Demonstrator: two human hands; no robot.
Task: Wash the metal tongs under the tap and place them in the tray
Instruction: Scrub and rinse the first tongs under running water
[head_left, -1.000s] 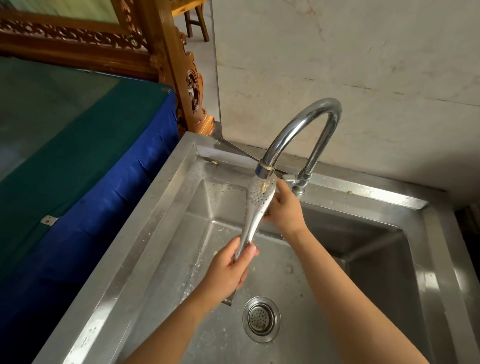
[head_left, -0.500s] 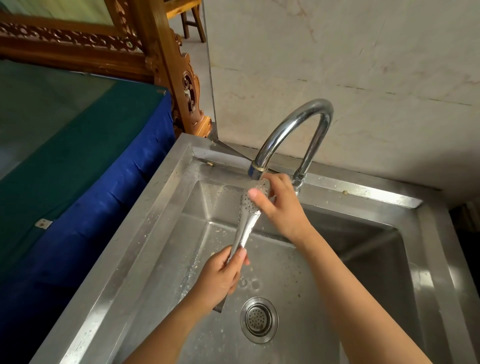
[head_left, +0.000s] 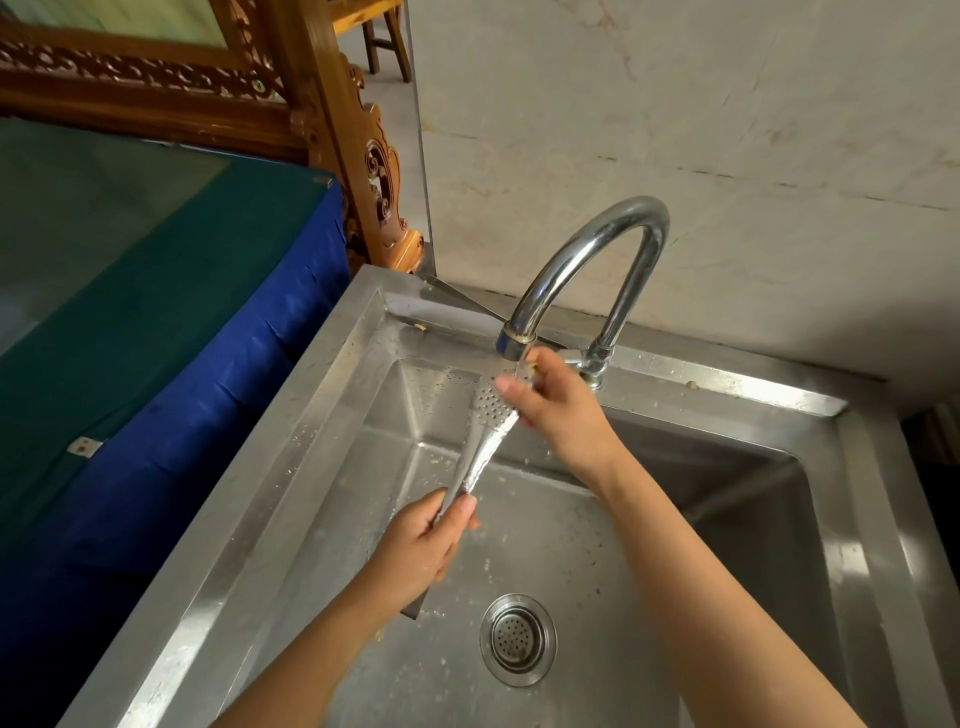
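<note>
Head view. Metal tongs (head_left: 485, 441) held over the steel sink (head_left: 291, 467), slanted, perforated head up toward 12 o'clock directly beneath the tap (head_left: 587, 260) spout, handle end down toward 7 o'clock. Water runs off the spout onto the head and down the shaft.

Left hand (head_left: 421, 551): fist wrapped around the handle end; butt of the tongs pokes out below the palm.

Right hand (head_left: 558, 410): at 1 o'clock of the left, fingers pinched on the perforated head, thumb across its face, just under the spout.

Drain strainer (head_left: 518, 640) at 5 o'clock of the left hand, on the basin floor. Blue-and-green cloth (head_left: 156, 338) covers the surface at 9 o'clock of the sink.
</note>
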